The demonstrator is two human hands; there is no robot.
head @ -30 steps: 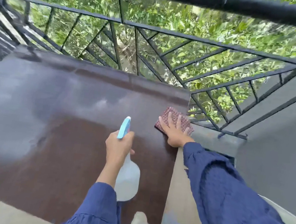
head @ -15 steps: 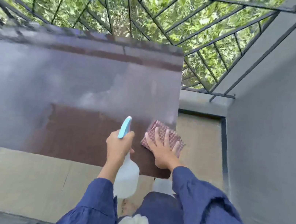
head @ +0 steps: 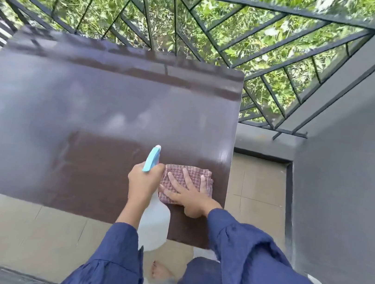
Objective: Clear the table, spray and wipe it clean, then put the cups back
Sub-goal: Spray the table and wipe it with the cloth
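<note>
On a railed balcony, a person in blue sleeves wipes a dark brown table [head: 104, 105] with nothing standing on it, no cups anywhere in view. The right hand [head: 188, 194] lies flat, fingers spread and pressed down on a folded pink checked cloth [head: 178, 173] near the table's near right corner; the hand pins the cloth and does not clutch it. The left hand [head: 144, 181] is closed around the neck of a spray bottle [head: 153, 224], whose pale blue nozzle [head: 152, 158] points away from the person toward the far edge, the white body hanging below the fist and over the table's near edge. The two hands are touching or very nearly so, the bottle just left of the cloth. The wide stretch of tabletop lies to the left and ahead of the cloth, its surface hazed with a greyish sheen that may be reflection or spray; the patch nearest the hands looks darker and browner. By that reading, the wiping is partly done, and the coming stroke likely runs leftward or forward, along the table's long side. The right hand, already on the cloth, is the one placed to make it, though the bottle hand stands directly in a leftward path.
</note>
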